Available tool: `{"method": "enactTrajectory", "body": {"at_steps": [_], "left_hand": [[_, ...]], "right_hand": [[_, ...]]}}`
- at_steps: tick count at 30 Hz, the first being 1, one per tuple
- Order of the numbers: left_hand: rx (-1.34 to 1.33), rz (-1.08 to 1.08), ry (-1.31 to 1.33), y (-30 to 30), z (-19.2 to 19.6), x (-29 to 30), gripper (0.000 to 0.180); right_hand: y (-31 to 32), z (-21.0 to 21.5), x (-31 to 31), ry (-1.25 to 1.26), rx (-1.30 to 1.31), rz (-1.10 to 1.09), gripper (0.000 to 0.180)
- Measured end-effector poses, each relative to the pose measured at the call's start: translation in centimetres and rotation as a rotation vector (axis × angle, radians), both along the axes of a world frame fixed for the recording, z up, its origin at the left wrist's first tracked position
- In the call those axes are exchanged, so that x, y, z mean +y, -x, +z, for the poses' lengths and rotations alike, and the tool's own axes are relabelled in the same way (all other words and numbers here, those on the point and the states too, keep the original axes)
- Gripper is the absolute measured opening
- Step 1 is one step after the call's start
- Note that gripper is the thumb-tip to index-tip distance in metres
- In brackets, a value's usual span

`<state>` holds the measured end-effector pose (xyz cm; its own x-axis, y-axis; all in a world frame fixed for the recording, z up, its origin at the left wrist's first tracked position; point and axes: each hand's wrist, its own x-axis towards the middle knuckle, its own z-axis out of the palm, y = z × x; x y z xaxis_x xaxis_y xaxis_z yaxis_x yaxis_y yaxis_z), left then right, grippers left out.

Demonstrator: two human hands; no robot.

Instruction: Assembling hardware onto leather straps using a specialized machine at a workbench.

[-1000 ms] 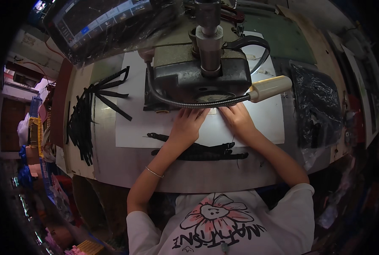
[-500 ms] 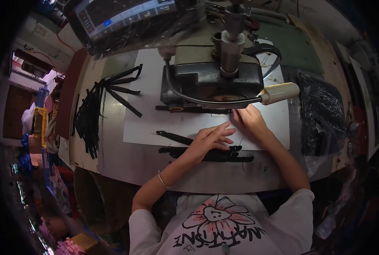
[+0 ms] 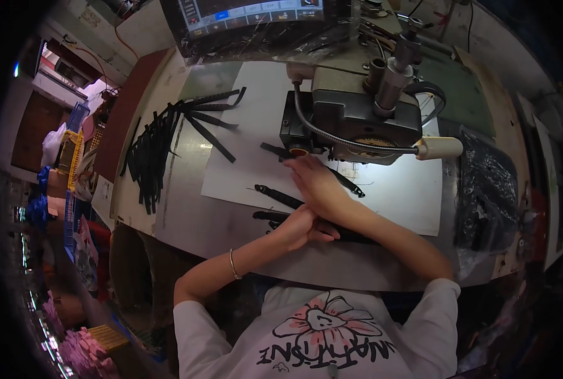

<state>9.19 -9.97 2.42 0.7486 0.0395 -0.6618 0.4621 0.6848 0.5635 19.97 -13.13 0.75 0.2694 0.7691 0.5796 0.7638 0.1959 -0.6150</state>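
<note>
A black strap (image 3: 346, 183) lies aslant on the white sheet, just in front of the machine head (image 3: 363, 120). My right hand (image 3: 316, 181) reaches leftward across it, fingers closed on the strap near its left part; the fingertips are partly hidden. Below my right wrist is my left hand (image 3: 301, 227), its fingers loosely bent and apart, with nothing visible in them. It rests over several black straps (image 3: 275, 194) near the table's front edge, and my right forearm covers part of them.
A pile of black straps (image 3: 152, 158) lies on the left of the table. Behind stands a screen (image 3: 250, 19) in clear plastic. A gooseneck lamp with a beige end (image 3: 439, 148) crosses the machine's front. At right lies a clear plastic bag (image 3: 488, 189) with dark contents.
My right hand has swung left, over the strap, which has turned from level to aslant. My left hand has dropped lower and its spread fingers have bent. The whole view has shifted.
</note>
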Motion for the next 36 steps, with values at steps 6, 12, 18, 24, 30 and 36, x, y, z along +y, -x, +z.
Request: {"method": "enactTrajectory", "body": {"at_steps": [6,12,18,24,30,36], "left_hand": [[-0.144,-0.069,-0.191,1.7,1.6,0.5,0.031],[-0.322,0.558,-0.963,4.3,-0.7,2.4,0.038],[-0.435,0.148,-1.151,3.5,-5.6,3.8,0.034],[-0.392,-0.213,-0.946,1.1,3.3,7.0,0.016],[-0.224,-0.515,-1.496,-2.9,1.6,7.1,0.036],[-0.260,-0.456,-1.826,-2.6,-0.7,7.0,0.029]], "right_hand": [[-0.2,-6.3,9.5,0.048,0.343,-0.079,0.019],[1.7,1.0,4.4,0.190,-0.175,0.083,0.021],[3.3,9.1,-3.6,-0.352,-0.196,0.145,0.025],[-1.7,7.3,-12.4,-0.103,0.348,-0.261,0.012],[-5.6,-0.8,-12.6,0.302,-0.054,-0.388,0.010],[-14.1,-0.9,-9.3,0.200,0.211,-0.497,0.009]]}}
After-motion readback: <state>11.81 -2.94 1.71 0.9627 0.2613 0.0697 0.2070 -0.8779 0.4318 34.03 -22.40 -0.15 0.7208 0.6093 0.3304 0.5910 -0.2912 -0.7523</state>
